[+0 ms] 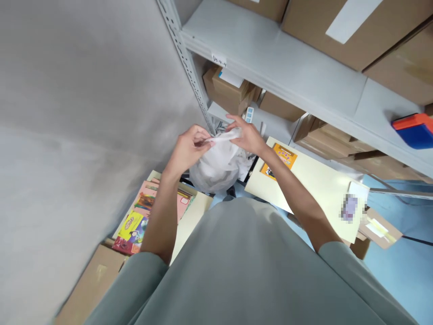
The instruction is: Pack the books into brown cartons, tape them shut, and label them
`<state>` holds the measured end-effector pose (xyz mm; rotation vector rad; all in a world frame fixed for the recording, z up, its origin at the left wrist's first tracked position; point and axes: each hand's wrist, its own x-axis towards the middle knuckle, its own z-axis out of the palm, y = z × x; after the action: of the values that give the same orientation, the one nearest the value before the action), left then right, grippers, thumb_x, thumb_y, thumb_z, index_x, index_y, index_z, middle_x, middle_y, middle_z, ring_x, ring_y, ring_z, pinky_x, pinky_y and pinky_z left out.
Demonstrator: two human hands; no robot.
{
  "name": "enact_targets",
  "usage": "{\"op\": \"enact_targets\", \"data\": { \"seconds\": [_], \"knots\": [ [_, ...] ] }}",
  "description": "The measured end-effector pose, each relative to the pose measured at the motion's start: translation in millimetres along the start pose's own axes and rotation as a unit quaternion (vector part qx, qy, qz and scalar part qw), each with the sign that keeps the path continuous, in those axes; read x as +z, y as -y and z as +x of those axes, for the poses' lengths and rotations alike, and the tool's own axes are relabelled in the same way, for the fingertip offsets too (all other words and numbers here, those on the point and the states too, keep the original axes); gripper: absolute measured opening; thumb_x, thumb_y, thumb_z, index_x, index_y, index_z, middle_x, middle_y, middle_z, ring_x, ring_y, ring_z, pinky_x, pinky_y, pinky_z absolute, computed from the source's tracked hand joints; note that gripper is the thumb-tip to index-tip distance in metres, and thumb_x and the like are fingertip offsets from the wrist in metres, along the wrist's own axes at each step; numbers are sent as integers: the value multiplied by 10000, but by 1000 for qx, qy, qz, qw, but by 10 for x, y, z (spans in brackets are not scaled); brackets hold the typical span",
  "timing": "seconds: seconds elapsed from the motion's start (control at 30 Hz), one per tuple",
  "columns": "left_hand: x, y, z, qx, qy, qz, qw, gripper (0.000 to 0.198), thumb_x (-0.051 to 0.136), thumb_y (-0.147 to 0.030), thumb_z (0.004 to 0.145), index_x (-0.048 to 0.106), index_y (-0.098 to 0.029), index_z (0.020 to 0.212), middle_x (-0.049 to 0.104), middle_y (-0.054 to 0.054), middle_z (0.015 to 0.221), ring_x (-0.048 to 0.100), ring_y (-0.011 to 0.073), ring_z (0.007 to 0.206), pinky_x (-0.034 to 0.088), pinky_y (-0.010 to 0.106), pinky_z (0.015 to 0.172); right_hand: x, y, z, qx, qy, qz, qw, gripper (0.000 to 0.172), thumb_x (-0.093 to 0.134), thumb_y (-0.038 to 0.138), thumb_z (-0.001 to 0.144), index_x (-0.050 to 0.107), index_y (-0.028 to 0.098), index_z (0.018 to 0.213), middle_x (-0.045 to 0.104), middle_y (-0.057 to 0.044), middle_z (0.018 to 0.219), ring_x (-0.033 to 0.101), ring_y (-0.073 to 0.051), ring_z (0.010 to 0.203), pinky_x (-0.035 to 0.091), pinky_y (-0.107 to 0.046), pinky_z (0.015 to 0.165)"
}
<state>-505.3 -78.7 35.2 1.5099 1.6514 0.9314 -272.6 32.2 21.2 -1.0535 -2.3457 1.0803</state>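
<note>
Closest to me is the grey-green shirt (237, 266), filling the bottom of my view. Past it, both hands hold up a white bag (218, 169). I see the left hand (187, 149) and the right hand (246, 135) each pinching the bag's top edge, which is pulled tight between them.

A small label (219, 59) on the grey shelf (287, 67) has handwriting that looks like "D5-4-4", but I can't be sure. The orange book (279, 160) has words too small for me to read.

The shelf's metal post (189, 67) stands just behind the hands, and the grey wall (74, 113) closes off the left side. Brown boxes (230, 90) fill the shelf. Picture books (135, 221) lie under the left arm. A pale board (314, 185) lies under the right arm. The blue floor (406, 262) on the right has some open room.
</note>
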Motion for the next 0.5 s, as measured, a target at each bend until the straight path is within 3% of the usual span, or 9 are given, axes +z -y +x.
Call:
{"op": "enact_targets", "data": {
  "seconds": [0.07, 0.13, 0.3, 0.4, 0.5],
  "knots": [
    [-22, -82, 71, 21, -22, 7, 999, 384, 826, -409, 910, 695, -194, 1200, 815, 60, 1067, 748, 182, 885, 613, 294, 797, -227, 32, -67, 20, -15, -24, 999, 522, 694, 177, 950, 697, 243, 1468, 822, -40, 1317, 753, -286, 1266, 554, -424, 1155],
    [-33, -158, 138, 42, -29, 26, 998, 368, 802, -424, 931, 734, -198, 1214, 814, 58, 1062, 719, 166, 822, 591, 289, 762, -451, 42, -161, 36, -29, -59, 997, 397, 631, 115, 915, 803, 217, 1257, 847, -41, 1215, 777, -285, 1190, 565, -400, 1106],
    [90, -301, 356, 108, 31, 93, 989, 284, 644, -450, 1036, 789, -207, 1050, 805, 59, 985, 716, 206, 878, 566, 318, 822, -972, -34, -479, 97, -33, -124, 987, 365, 639, 79, 843, 851, 211, 1108, 862, -44, 1122, 791, -283, 1100, 573, -370, 1026],
    [300, -374, 533, 118, 36, 125, 984, 335, 559, -454, 1094, 766, -192, 1122, 788, 43, 913, 702, 193, 841, 537, 296, 821, -1220, -136, -722, 151, -29, -154, 976, 321, 669, 93, 839, 852, 200, 1080, 857, -43, 1072, 792, -262, 1041, 571, -340, 964],
    [542, -441, 724, 132, 47, 167, 976, 393, 588, -538, 1093, 778, -195, 1065, 777, 46, 865, 699, 204, 817, 516, 301, 814, -1436, -280, -1031, 224, -13, -162, 961, 252, 709, 131, 844, 846, 179, 1051, 846, -52, 1031, 784, -245, 977, 562, -305, 872]
  ]
}}
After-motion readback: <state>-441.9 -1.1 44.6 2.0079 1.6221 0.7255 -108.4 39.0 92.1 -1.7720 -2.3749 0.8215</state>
